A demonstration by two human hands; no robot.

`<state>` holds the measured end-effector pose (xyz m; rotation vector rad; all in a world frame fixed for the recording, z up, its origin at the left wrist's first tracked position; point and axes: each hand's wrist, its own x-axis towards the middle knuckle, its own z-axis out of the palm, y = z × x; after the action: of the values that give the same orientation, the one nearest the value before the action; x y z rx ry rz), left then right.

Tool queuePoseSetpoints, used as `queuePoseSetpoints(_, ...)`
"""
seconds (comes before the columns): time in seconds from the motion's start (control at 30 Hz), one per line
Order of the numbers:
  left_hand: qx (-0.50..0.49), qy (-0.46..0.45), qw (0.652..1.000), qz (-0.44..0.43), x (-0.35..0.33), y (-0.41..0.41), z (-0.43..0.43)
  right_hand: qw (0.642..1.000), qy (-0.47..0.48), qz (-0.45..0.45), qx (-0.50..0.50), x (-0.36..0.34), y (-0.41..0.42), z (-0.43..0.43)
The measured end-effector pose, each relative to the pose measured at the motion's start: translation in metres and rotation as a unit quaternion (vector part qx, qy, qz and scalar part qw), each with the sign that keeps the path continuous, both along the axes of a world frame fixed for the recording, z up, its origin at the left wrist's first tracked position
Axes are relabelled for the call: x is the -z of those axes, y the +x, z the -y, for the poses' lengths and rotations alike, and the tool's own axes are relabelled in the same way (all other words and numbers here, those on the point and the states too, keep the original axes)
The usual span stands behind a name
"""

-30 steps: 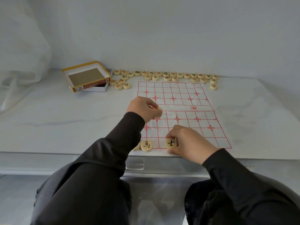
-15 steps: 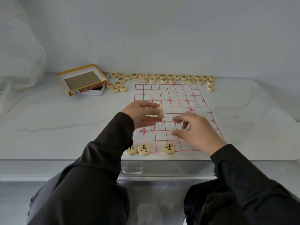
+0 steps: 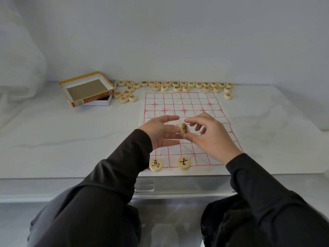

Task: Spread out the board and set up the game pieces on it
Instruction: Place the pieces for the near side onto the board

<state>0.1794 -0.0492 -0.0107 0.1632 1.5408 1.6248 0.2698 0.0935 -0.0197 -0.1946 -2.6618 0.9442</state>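
A white paper board with a red grid (image 3: pixel 187 106) lies spread on the white table (image 3: pixel 71 139). Two round wooden pieces with black characters stand on its near edge, one at the left (image 3: pixel 155 164) and one at the middle (image 3: pixel 183 163). Above the board's middle, a third round piece (image 3: pixel 183 129) is held on edge between my hands. My right hand (image 3: pixel 211 138) pinches it between forefinger and thumb. My left hand (image 3: pixel 160 132) has straight fingers, with one fingertip touching the piece's left rim.
Several loose pieces (image 3: pixel 178 85) lie in a row along the table's far edge, with a cluster (image 3: pixel 126 95) beside the open yellow-rimmed box (image 3: pixel 89 90) at the back left. A wall rises right behind them. My dark sleeves cover the table's near edge.
My right hand left the piece on the near edge and rose to my left hand. The piece that my left hand gripped is now pinched by the right, and the left fingers have straightened.
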Motion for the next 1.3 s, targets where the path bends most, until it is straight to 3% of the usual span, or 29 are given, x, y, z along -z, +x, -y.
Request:
queuePoseSetpoints(0.43,0.04,-0.031,0.998,-0.042,0.0,0.003,-0.004,0.999,0.032,0.005,-0.014,-0.001,0.004,-0.003)
queuePoseSetpoints(0.8,0.114,-0.132,0.969,-0.175,0.004,0.022,-0.026,0.996,0.005,0.058,0.062,-0.007,0.045,-0.054)
queuePoseSetpoints(1.1,0.118,-0.135,0.963,-0.2,0.004,0.033,-0.03,0.967,0.102,0.225,0.059,-0.004,0.079,-0.083)
queuePoseSetpoints(1.3,0.117,-0.151,0.96,-0.206,0.004,0.038,-0.034,0.958,0.141,0.248,0.034,-0.002,0.08,-0.078)
